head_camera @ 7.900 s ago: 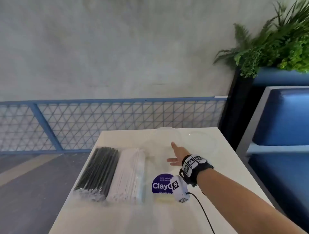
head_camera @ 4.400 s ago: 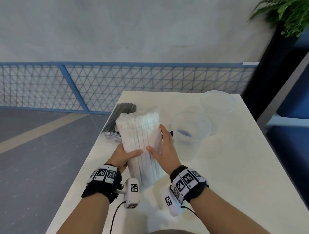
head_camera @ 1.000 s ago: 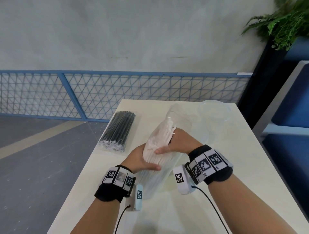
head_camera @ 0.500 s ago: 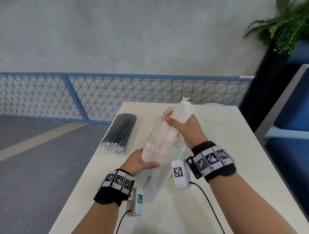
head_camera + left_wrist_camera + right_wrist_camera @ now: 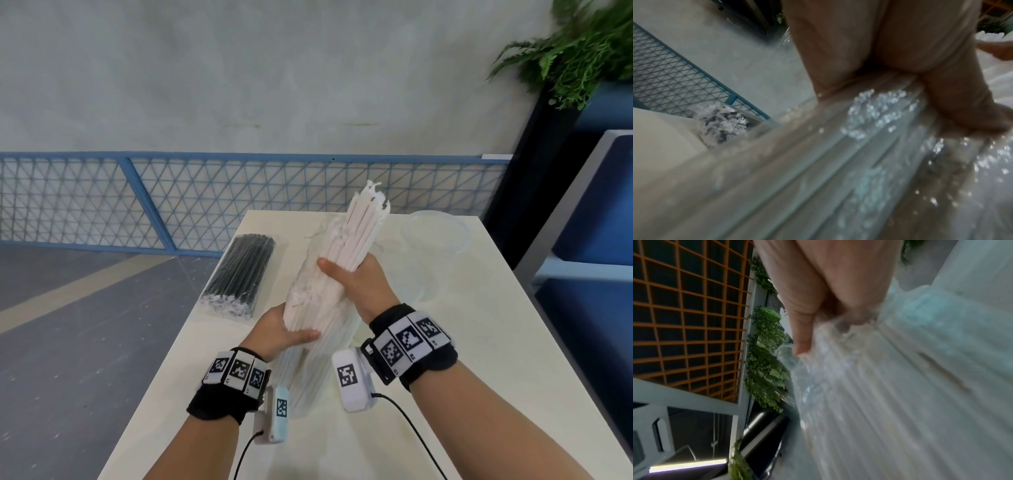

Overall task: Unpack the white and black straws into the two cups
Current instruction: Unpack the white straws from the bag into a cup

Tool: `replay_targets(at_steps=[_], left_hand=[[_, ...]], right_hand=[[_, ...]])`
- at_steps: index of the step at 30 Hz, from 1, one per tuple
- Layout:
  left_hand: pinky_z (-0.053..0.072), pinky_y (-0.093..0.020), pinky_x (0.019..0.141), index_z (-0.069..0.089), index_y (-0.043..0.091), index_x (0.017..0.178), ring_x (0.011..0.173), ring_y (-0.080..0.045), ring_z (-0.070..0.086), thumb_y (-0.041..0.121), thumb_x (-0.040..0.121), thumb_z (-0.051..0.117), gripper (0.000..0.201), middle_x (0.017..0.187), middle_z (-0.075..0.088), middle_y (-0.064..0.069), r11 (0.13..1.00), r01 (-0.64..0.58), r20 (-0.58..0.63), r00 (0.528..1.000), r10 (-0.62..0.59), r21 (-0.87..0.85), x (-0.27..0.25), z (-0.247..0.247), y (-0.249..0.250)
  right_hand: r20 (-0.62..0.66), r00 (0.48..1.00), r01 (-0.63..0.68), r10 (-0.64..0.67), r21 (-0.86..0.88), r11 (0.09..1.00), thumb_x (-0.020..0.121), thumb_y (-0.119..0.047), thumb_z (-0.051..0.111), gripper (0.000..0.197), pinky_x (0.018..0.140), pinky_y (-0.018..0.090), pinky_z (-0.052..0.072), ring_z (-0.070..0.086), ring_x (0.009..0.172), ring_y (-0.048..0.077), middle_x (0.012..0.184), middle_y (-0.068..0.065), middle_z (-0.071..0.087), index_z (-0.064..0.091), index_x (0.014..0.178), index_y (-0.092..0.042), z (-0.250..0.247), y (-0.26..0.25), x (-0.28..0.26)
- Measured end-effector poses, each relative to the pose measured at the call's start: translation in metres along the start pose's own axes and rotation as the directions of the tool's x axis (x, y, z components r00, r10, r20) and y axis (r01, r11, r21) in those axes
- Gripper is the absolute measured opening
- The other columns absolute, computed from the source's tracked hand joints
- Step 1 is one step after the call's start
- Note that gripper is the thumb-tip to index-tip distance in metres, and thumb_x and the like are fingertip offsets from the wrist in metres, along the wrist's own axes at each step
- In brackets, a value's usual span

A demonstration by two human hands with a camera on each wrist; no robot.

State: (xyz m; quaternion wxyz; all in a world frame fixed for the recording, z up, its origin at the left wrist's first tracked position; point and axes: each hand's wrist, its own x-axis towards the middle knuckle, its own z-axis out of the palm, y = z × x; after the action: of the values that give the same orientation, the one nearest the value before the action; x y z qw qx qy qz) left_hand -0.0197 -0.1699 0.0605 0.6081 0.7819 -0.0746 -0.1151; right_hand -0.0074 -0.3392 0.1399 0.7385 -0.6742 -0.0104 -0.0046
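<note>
A bundle of white straws sticks up and away out of its clear plastic wrapper, tilted over the table. My right hand grips the upper part of the bundle, thumb across the front. My left hand holds the wrapped lower part, thumb on top. The pack of black straws lies in its wrapper at the table's left edge. Two clear cups stand behind my right hand: one at the far right, the other nearer and mostly hidden.
The cream table ends at the left beside a grey floor. A blue mesh railing runs behind it. A dark planter with a fern and a blue bench stand to the right.
My right hand has drawn the white straws further up out of the wrapper; their ends now stand higher. The left hand stays on the lower pack.
</note>
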Motion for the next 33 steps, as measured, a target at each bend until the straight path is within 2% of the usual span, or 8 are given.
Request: replay_targets(at_steps=[6,9,11,14,17,25,30,33], left_hand=[[0.049,-0.016,0.082,0.063,0.028,0.094,0.09,0.001,0.067,0.071,0.034,0.077,0.075,0.09,0.072,0.01,0.999,-0.003,-0.017,1.0,0.003,0.049,-0.005,-0.002,-0.004],[0.05,-0.017,0.082,0.064,0.027,0.094,0.092,-0.003,0.067,0.073,0.035,0.076,0.075,0.094,0.072,0.008,0.998,-0.01,-0.023,1.0,0.012,0.062,-0.003,0.001,-0.005],[0.05,-0.013,0.079,0.063,0.027,0.094,0.091,0.0,0.067,0.07,0.038,0.077,0.072,0.094,0.072,0.009,0.998,0.001,-0.027,1.0,0.0,0.059,-0.002,0.002,-0.003],[0.048,-0.014,0.078,0.06,0.027,0.094,0.084,0.007,0.066,0.039,0.059,0.082,0.043,0.095,0.069,0.009,0.999,0.023,-0.017,1.0,-0.022,0.039,-0.003,0.004,0.0],[0.047,-0.009,0.074,0.057,0.027,0.095,0.081,0.011,0.064,0.012,0.072,0.076,0.033,0.094,0.066,0.011,0.999,0.028,-0.03,0.999,-0.027,0.028,-0.003,0.005,-0.001],[0.047,-0.012,0.079,0.058,0.032,0.095,0.092,0.005,0.061,0.018,0.07,0.078,0.034,0.097,0.066,0.014,0.998,0.04,-0.059,0.998,-0.038,0.04,-0.002,0.002,-0.006],[0.046,-0.007,0.071,0.06,0.032,0.092,0.081,0.01,0.064,0.027,0.063,0.077,0.033,0.081,0.069,0.02,0.998,0.036,-0.071,0.997,-0.033,0.043,-0.004,0.003,-0.004],[0.048,-0.008,0.07,0.062,0.028,0.093,0.082,0.008,0.065,0.016,0.072,0.076,0.029,0.09,0.069,0.013,0.998,0.032,-0.051,0.998,-0.029,0.051,-0.004,0.005,-0.001]], right_hand=[[-0.061,0.996,0.084,-0.073,0.208,0.974,0.083,-0.011,0.064,0.034,0.082,0.028,0.056,0.065,0.094,0.02,0.101,0.011,0.067,0.058,0.113,0.004,-0.013,-0.031,0.016],[0.001,1.0,0.014,-0.014,0.23,0.973,0.072,-0.015,0.074,0.056,0.092,0.037,0.053,0.063,0.108,0.024,0.115,0.016,0.065,0.055,0.122,0.001,-0.01,-0.019,0.015],[0.041,0.998,-0.044,0.037,0.198,0.979,0.07,-0.009,0.076,0.054,0.096,0.041,0.051,0.064,0.108,0.023,0.114,0.015,0.067,0.057,0.12,0.0,-0.004,-0.006,0.009],[0.037,0.997,-0.078,0.074,0.148,0.986,0.071,-0.002,0.076,0.04,0.097,0.045,0.05,0.065,0.104,0.025,0.107,0.014,0.069,0.064,0.109,0.0,0.003,0.009,0.007],[-0.008,0.995,-0.097,0.099,0.098,0.99,0.067,-0.011,0.081,0.048,0.094,0.047,0.051,0.064,0.104,0.027,0.11,0.013,0.068,0.063,0.111,-0.007,0.007,0.012,0.012],[-0.053,0.989,-0.127,0.138,0.164,0.978,0.075,-0.012,0.074,0.026,0.091,0.051,0.052,0.065,0.1,0.031,0.106,0.017,0.068,0.064,0.099,-0.01,0.008,0.003,0.017],[-0.109,0.989,-0.067,0.104,0.298,0.952,0.078,-0.005,0.07,0.022,0.092,0.042,0.052,0.065,0.093,0.027,0.096,0.013,0.068,0.064,0.1,-0.003,0.0,-0.011,0.022],[-0.03,0.995,-0.082,0.097,0.316,0.945,0.078,-0.002,0.068,0.021,0.091,0.035,0.051,0.064,0.092,0.02,0.097,0.008,0.069,0.067,0.099,-0.004,-0.004,-0.012,0.021]])
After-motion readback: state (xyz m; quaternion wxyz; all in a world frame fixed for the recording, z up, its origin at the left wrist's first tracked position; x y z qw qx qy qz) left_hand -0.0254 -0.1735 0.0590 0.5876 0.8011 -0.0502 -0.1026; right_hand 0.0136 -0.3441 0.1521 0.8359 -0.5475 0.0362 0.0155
